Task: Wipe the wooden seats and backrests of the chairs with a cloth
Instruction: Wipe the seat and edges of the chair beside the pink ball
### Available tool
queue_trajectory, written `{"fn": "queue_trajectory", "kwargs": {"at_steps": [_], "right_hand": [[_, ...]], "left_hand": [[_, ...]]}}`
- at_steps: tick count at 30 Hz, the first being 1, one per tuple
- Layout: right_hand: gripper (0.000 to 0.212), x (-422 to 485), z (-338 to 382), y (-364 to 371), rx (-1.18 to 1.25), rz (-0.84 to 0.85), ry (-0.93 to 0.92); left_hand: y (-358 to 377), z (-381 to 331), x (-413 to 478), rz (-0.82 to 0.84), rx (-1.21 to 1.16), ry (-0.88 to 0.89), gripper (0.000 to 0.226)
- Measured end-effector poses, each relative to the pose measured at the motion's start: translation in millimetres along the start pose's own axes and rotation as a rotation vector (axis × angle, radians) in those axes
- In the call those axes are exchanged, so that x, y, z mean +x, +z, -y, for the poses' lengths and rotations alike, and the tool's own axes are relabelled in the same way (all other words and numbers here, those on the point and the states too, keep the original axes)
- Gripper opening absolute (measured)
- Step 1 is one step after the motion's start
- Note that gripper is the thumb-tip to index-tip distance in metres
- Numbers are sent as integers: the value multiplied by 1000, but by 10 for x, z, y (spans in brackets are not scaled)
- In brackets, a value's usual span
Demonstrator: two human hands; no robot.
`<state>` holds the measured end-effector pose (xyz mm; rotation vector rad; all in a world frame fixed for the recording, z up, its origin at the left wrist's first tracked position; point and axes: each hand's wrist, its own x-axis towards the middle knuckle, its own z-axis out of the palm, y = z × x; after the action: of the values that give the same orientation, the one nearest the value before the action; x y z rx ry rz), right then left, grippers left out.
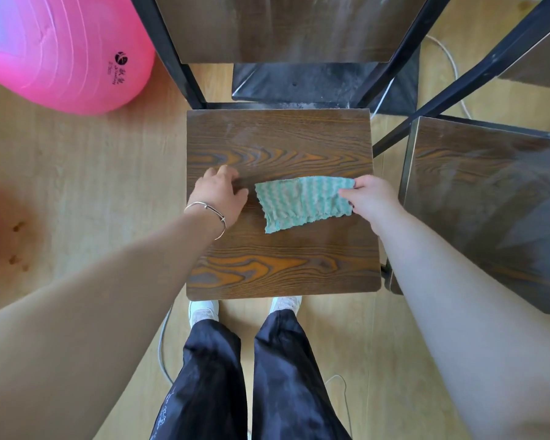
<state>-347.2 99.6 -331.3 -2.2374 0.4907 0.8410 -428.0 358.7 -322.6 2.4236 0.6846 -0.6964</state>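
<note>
A dark wooden chair seat [280, 265] with orange grain fills the middle of the view, directly in front of my legs. Its wooden backrest [280, 27] rises at the top between black metal posts. A green and white striped cloth [299, 203] lies spread over the seat's middle. My right hand [370, 198] pinches the cloth's right edge. My left hand [218, 193] hovers over the seat's left side, just left of the cloth, fingers curled loosely and holding nothing. A thin bracelet circles that wrist.
A second wooden chair seat [489, 198] stands close on the right, with its backrest [540, 58] above. A big pink exercise ball [61, 52] rests on the light wood floor at the upper left. A white cable [451, 61] runs behind the chairs.
</note>
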Motion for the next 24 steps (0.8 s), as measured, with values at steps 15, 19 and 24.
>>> {"fn": "queue_trajectory", "kwargs": {"at_steps": [15,19,24], "right_hand": [[20,-595,70,569,64,5,-380],[29,-539,-70,832,-321,-30,-740],[38,-384,-64,1099,-624,-45,-786]], "left_hand": [[-5,577,-291,-176,219,-9,49],[0,595,-319,-181,203,12,48],[18,612,-345,-189,186,40,46]]}}
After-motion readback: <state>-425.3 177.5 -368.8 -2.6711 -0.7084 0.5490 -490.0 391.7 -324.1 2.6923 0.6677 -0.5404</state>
